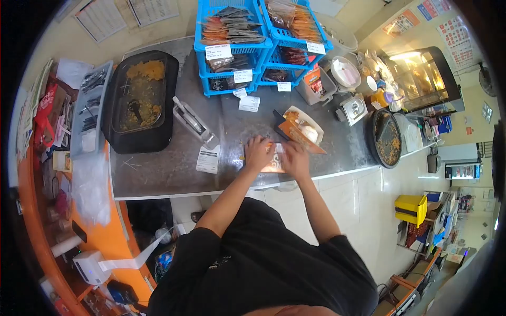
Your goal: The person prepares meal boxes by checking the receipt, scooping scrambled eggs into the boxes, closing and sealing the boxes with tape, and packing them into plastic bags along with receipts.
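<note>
From my head feed, the left hand (258, 154) has its fingers bent down over the left side of a small printed paperboard carton (273, 164). The right hand (296, 158) is curled onto its right side; whether either one grips or merely presses, I can't tell. The carton lies low between both hands, near the front edge of the steel counter (158, 181). What I see of it is orange with pale, curling print, whitish toward the top; it looks like a folded box, though the fingers cover too much for me to be sure.

Just beyond the hands I have an open food box (301, 137), orange outside, holding a white mound and orange-brown food. Left of the left hand lies a printed receipt (208, 159). Farther out stand stacked blue baskets (198, 39) filled with sachets, and, rightward, a round black pan (377, 152).
</note>
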A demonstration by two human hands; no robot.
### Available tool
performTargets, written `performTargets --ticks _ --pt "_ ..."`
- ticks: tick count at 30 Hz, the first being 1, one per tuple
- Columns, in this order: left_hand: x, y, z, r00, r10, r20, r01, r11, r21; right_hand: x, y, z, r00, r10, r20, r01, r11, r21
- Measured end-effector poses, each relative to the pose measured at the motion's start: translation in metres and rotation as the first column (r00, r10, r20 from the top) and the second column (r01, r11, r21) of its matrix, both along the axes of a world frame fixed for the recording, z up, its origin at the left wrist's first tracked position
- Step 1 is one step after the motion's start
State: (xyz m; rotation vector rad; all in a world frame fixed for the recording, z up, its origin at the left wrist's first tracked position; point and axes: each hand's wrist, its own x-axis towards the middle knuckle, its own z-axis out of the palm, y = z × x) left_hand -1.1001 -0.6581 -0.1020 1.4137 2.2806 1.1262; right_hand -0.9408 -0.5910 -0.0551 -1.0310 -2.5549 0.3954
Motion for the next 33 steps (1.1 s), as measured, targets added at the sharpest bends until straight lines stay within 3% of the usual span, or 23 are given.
performTargets --ticks 1,4,5,7,10,11,15,18,19,22,23,24,26,28,31,33 --pt "0.001 0.001 -0.002 0.994 -0.086 0.068 0.089 0.996 -0.033 0.009 -0.010 0.009 1.000 -0.016 -0.005 0.016 1.000 0.025" --pt "0.003 0.021 0.010 0.882 -0.087 0.464 -0.035 0.968 0.249 0.039 -0.031 0.023 0.974 -0.128 0.187 0.128 0.992 0.010" --pt "-0.008 0.030 0.022 0.943 -0.053 0.328 -0.016 0.979 0.203 0.054 -0.029 0.016 0.958 -0.139 0.250 0.144 0.990 -0.002" --pt "-0.027 0.055 0.055 0.965 -0.123 0.233 0.019 0.913 0.407 0.073 -0.030 0.011 0.951 -0.186 0.248 0.185 0.982 0.026" --pt "-0.050 0.086 0.055 0.825 -0.509 0.244 0.418 0.842 0.342 0.093 -0.033 0.004 0.947 -0.189 0.261 0.189 0.982 0.026" --pt "-0.051 0.091 0.060 0.807 -0.540 0.239 0.455 0.826 0.333 0.097 -0.039 0.009 0.949 -0.181 0.259 0.181 0.983 0.020" --pt "-0.062 0.096 0.052 0.825 -0.508 0.246 0.450 0.855 0.258 0.113 -0.031 0.006 0.917 -0.200 0.346 0.207 0.978 0.018" --pt "-0.059 0.084 0.042 0.837 -0.442 0.322 0.347 0.884 0.313 0.127 -0.010 0.004 0.859 -0.371 0.352 0.372 0.926 0.066" --pt "-0.061 0.078 0.039 0.840 -0.437 0.322 0.333 0.884 0.329 0.130 -0.011 0.009 0.861 -0.428 0.275 0.399 0.904 0.157" --pt "-0.064 0.069 0.045 0.797 -0.399 0.453 0.278 0.909 0.311 0.101 -0.021 0.010 0.961 -0.264 -0.084 0.272 0.956 0.111" --pt "-0.062 0.064 0.048 0.766 -0.380 0.519 0.261 0.921 0.289 0.074 -0.035 0.014 0.970 -0.164 -0.182 0.158 0.986 -0.048" --pt "-0.061 0.064 0.048 0.763 -0.367 0.532 0.259 0.928 0.269 0.053 -0.045 0.004 0.986 0.012 -0.166 -0.044 0.980 -0.194" --pt "-0.064 0.068 0.050 0.758 -0.350 0.551 0.259 0.936 0.237 -0.005 -0.068 -0.012 0.962 0.173 -0.213 -0.233 0.924 -0.303" --pt "-0.064 0.065 0.054 0.793 -0.335 0.510 0.280 0.942 0.182 -0.058 -0.073 -0.016 0.918 0.287 -0.274 -0.354 0.904 -0.241" --pt "-0.068 0.060 0.054 0.796 -0.353 0.492 0.292 0.936 0.198 -0.079 -0.067 -0.045 0.817 0.553 -0.163 -0.576 0.798 -0.176" --pt "-0.064 0.057 0.055 0.776 -0.379 0.503 0.311 0.925 0.217 -0.069 -0.065 -0.072 0.758 0.634 -0.152 -0.651 0.722 -0.235"
